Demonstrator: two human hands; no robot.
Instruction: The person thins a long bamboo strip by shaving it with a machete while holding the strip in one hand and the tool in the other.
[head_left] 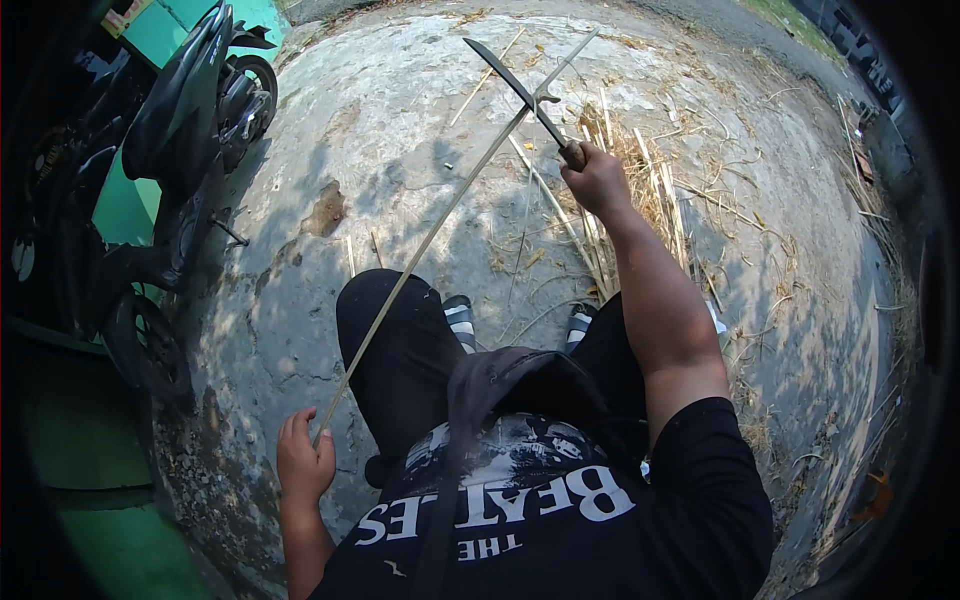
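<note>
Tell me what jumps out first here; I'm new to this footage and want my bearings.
The long knife in the right hand, raised at upper centre, crosses a thin bamboo strip that runs diagonally down to the left hand at lower left. Dry bamboo shavings litter the concrete ground beyond, and a dark scooter stands at the far left.

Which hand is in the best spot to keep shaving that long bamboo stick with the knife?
Probably the right hand. It grips the knife, whose blade crosses the bamboo strip up high. The left hand only holds the strip's lower end beside the knee, steadying it.
</note>
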